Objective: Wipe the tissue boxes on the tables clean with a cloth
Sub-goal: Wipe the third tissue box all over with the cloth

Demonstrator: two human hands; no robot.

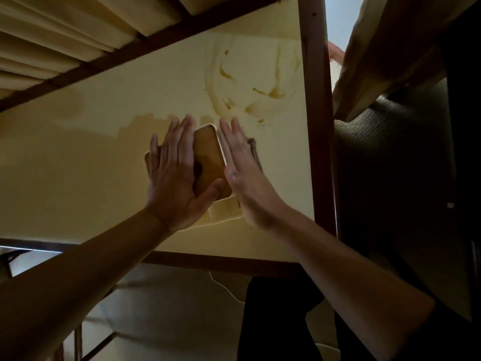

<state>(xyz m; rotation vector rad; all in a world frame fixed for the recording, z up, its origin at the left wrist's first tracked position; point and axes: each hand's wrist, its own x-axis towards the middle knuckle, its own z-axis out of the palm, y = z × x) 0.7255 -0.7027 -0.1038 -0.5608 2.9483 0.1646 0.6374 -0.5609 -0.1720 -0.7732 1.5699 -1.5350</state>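
A tissue box (209, 157) with a brown wooden lid and pale sides stands on the cream table (104, 157). My left hand (173, 175) lies flat on the lid and left side, fingers straight, thumb across the near end of the lid. My right hand (243, 170) presses flat against the box's right side, fingers straight. A dark grey cloth (253, 149) shows only as a strip beyond my right hand, beside the box; I cannot tell if the hand touches it.
Brown smears and a wiped ring (250, 92) mark the table top beyond the box. The table has a dark wooden rim (316, 126). A dark green cushioned seat (390, 165) stands to the right. A white cable (223, 287) lies on the floor.
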